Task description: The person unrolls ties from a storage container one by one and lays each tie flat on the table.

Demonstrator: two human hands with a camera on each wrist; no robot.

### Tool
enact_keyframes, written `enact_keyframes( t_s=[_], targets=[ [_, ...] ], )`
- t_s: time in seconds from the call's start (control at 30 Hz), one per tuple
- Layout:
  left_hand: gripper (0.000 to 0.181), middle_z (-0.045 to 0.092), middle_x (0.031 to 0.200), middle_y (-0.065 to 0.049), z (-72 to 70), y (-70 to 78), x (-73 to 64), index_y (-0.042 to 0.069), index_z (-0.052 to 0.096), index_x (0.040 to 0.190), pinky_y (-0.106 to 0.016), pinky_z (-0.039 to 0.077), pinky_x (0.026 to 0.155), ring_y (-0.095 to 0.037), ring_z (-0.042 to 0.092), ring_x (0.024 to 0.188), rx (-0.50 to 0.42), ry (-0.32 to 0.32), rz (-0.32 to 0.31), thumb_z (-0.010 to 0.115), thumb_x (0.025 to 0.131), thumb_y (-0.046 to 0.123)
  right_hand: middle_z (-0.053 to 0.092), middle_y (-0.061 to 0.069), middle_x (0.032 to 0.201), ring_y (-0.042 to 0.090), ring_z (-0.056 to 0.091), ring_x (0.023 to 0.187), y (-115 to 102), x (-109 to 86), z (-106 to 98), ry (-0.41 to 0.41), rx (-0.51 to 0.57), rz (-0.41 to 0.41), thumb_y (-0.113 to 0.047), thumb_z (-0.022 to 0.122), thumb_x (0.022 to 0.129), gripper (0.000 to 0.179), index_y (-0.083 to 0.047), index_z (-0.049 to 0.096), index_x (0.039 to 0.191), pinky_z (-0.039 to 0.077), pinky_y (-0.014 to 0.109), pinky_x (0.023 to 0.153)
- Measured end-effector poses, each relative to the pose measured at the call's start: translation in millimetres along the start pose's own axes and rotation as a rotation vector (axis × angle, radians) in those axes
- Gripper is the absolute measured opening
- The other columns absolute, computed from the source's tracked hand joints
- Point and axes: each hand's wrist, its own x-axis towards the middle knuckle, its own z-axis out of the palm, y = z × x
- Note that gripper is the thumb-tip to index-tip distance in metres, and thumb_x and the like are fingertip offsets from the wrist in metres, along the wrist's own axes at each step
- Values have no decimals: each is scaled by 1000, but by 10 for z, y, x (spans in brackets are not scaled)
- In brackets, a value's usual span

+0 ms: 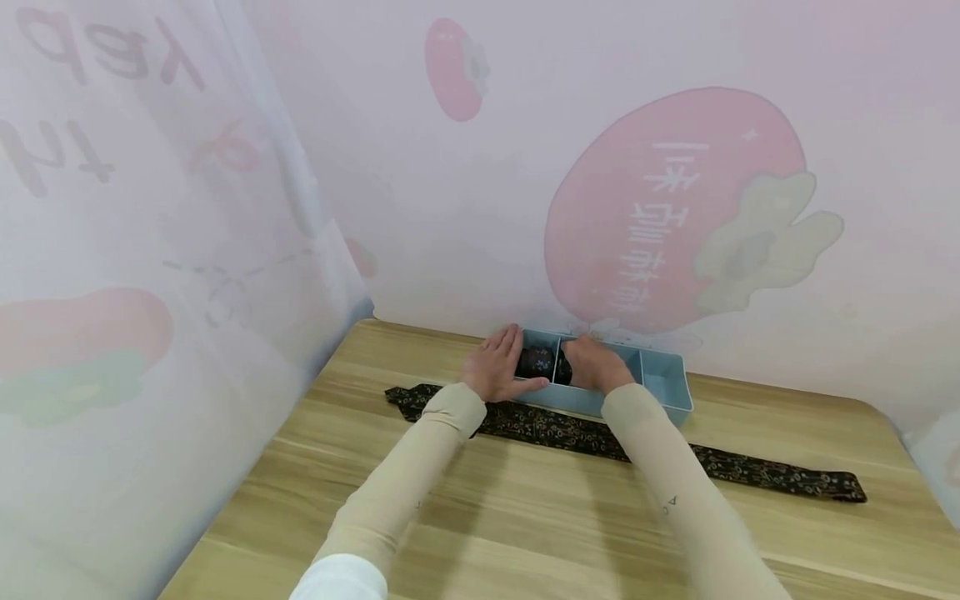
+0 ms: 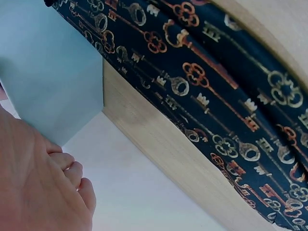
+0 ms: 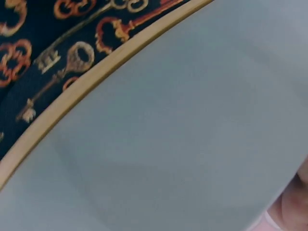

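A light-blue divided box (image 1: 666, 382) stands near the table's back edge. My left hand (image 1: 495, 362) rests against its left end, fingers straight along that side and thumb over the front rim. A dark rolled necktie (image 1: 537, 363) with small coloured figures sits in the leftmost compartment. My right hand (image 1: 596, 364) reaches into the neighbouring compartment, its fingers curled on another dark rolled necktie (image 1: 564, 368), mostly hidden by the hand. In front of the box, under both forearms, lies a long dark necktie (image 1: 555, 428) printed with keys (image 2: 192, 77).
The wooden table (image 1: 510, 533) has a rounded corner at the back right. Directly behind the box hangs a pale curtain (image 1: 487, 208) with pink fruit prints. Another printed curtain (image 1: 187, 350) runs along the left side. The box's right end compartment (image 1: 663, 383) shows its bare floor.
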Motion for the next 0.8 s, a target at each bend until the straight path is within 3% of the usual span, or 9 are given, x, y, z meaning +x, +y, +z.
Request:
enact_keyframes(
  t_s=[0.23, 0.57, 0.8],
  targets=[
    [105, 17, 178, -12, 10, -7, -4, 5, 17, 169, -38, 24, 134, -25, 19, 165, 10, 15, -1, 33, 100, 82, 69, 11, 97, 19, 64, 75, -32, -9, -4, 42, 24, 14, -11, 81, 93, 27, -1, 70, 116, 60, 37, 69],
    [105, 16, 178, -12, -8, 84, -41, 5, 16, 169, -37, 23, 134, -25, 18, 165, 17, 3, 16, 30, 100, 83, 68, 12, 101, 18, 63, 76, 43, -69, -25, 1, 48, 0, -14, 86, 89, 38, 0, 71, 121, 58, 35, 67],
    [104, 17, 177, -14, -20, 56, -27, 4, 16, 168, -38, 23, 134, -26, 19, 165, 7, 11, 32, 32, 101, 81, 66, 15, 119, 25, 66, 95, 4, -113, -171, 14, 23, 12, -25, 90, 85, 49, -1, 70, 124, 61, 40, 79]
  ],
)
